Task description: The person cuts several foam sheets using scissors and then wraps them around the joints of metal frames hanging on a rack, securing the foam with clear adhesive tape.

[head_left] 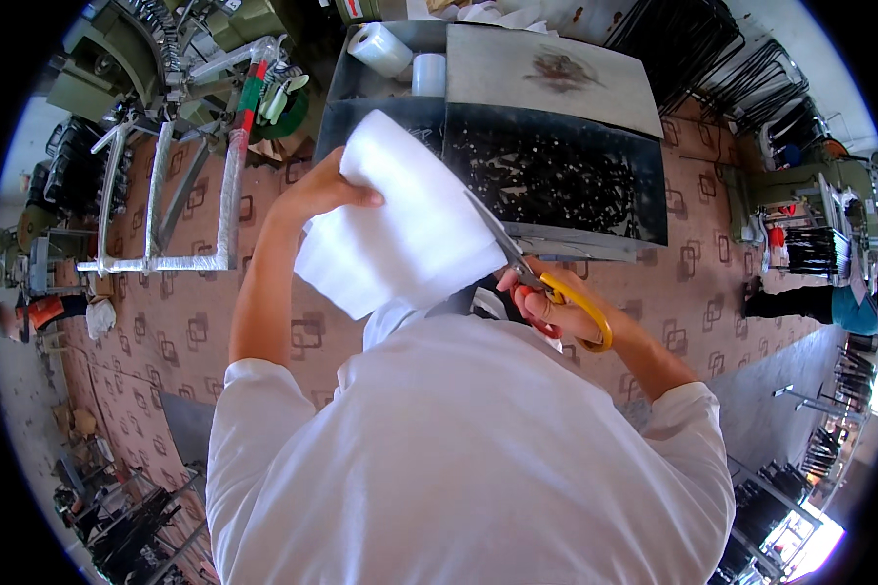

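Note:
My left hand [335, 187] grips a roll of white foam sheet [415, 229] by its upper left side, thumb on the front and fingers behind. The sheet hangs in front of my chest, its loose lower corner down to the left. In my right hand [554, 302] is a pair of scissors [580, 310] with one yellow and one red handle. Their metal blades point up and left, lying along the right edge of the foam. Whether the blades bite into it I cannot tell.
Ahead stands a metal bin [556, 234] holding many small black parts, partly covered by a grey board [546, 78]. Two plastic film rolls [380, 51] lie in its left section. A wrapped metal frame [232, 195] stands at left beside green machinery. Another person [819, 304] is at far right.

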`<state>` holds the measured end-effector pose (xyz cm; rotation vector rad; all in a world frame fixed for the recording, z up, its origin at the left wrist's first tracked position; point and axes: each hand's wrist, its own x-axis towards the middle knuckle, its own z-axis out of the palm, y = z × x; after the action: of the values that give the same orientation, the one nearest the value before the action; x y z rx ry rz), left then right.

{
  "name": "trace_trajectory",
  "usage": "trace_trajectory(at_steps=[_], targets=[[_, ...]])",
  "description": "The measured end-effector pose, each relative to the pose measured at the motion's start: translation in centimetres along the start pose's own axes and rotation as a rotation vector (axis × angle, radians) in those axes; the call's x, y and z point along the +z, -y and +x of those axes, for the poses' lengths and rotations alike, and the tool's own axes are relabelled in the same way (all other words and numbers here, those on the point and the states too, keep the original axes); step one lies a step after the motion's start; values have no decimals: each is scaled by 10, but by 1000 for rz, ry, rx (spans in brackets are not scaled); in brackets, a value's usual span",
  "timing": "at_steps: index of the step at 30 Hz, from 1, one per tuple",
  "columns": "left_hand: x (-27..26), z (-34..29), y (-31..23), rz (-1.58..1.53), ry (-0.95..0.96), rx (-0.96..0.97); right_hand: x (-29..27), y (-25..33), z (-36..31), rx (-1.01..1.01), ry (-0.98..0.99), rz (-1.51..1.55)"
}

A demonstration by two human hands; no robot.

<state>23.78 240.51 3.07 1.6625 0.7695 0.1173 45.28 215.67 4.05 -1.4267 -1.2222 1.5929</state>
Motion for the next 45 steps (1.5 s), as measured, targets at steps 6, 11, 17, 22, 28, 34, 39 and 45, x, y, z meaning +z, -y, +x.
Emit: trace_trajectory(at_steps=[6,11,17,22,28,34,39,45], targets=[[20,4,-20,224,-54,-127,6,-14,-9,103,-58,-6],[21,13,-17,187,31,-46,9,-2,-12,-43,-141,-37],[19,10,-31,312,31,-53,16,-12,-17,-35,-90,76],[19,4,-48,477,3,3,17,-24,-15,-28,-28,319],[12,7,-68,579,115,-63,20,-2,-5,-118,-137,102],[7,18,-49,482,128,73,26,2,4,-166,-221,83],[12,11,-55,454,44,45,29,-5,3,-137,-221,167],[14,-4,-69,752,-26,128,30,3,1,-189,-204,161]])
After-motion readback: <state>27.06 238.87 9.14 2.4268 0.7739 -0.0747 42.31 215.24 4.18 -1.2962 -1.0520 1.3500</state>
